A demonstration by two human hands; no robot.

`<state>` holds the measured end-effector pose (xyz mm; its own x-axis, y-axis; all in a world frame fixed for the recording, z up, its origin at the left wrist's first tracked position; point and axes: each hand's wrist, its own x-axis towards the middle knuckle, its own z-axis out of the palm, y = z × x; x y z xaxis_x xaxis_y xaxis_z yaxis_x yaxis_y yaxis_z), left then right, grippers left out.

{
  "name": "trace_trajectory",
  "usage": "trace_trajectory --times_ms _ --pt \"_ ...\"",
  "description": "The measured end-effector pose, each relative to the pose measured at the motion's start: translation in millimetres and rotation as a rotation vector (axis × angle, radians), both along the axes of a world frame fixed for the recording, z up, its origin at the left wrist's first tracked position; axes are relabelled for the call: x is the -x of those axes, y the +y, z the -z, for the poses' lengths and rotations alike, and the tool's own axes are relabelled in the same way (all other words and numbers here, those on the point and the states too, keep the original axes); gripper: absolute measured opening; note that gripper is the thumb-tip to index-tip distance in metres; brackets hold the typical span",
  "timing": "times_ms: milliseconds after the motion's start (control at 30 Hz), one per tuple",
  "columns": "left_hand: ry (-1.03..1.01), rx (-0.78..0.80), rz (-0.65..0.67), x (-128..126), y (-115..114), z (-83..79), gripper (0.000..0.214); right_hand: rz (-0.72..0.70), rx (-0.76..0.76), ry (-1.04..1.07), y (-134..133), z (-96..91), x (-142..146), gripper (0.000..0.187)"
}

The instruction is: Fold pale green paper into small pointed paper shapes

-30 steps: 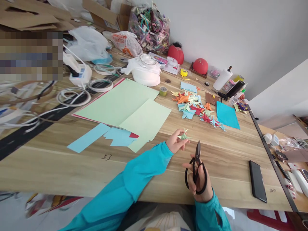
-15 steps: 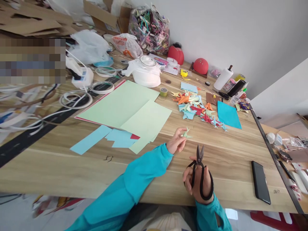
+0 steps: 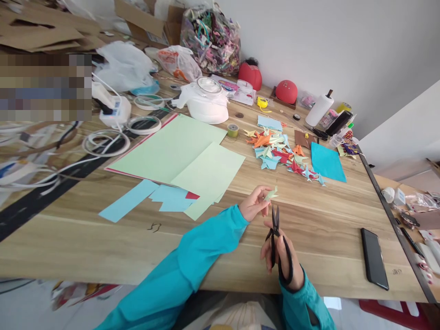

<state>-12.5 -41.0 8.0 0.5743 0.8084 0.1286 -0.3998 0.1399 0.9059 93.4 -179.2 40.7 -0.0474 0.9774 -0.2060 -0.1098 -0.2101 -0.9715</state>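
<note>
My left hand (image 3: 253,205) pinches a small pale green folded paper figure (image 3: 271,194) just above the wooden table (image 3: 319,215). My right hand (image 3: 280,256) grips black scissors (image 3: 276,238) by their loops. The blades point up toward the folded figure and stop just below it, nearly closed. Both arms wear teal sleeves.
Large pale green sheets (image 3: 178,153) and light blue offcuts (image 3: 144,198) lie to the left. A pile of coloured folded paper figures (image 3: 278,153) and a teal sheet (image 3: 327,161) lie farther back. A black phone (image 3: 374,258) rests at the right. A white pot (image 3: 207,100), bags and cable clutter fill the far left.
My right hand has brought the scissors left and up toward the folded figure, and the blades have closed after opening slightly. My left hand has turned the figure a little.
</note>
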Motion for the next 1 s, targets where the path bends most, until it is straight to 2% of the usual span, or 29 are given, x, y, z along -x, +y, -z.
trace_trajectory --times_ms 267,467,1000 --pt "0.054 0.040 0.018 -1.2 1.1 2.9 0.040 -0.043 0.094 0.043 5.4 -2.9 -4.0 0.068" --pt "0.013 0.103 0.082 1.4 3.6 2.2 0.039 -0.024 0.114 0.077 8.5 -1.3 -3.0 0.070" --pt "0.061 0.110 0.078 1.7 4.2 -0.4 0.036 -0.001 0.130 0.094 10.9 -6.3 -1.0 0.068"
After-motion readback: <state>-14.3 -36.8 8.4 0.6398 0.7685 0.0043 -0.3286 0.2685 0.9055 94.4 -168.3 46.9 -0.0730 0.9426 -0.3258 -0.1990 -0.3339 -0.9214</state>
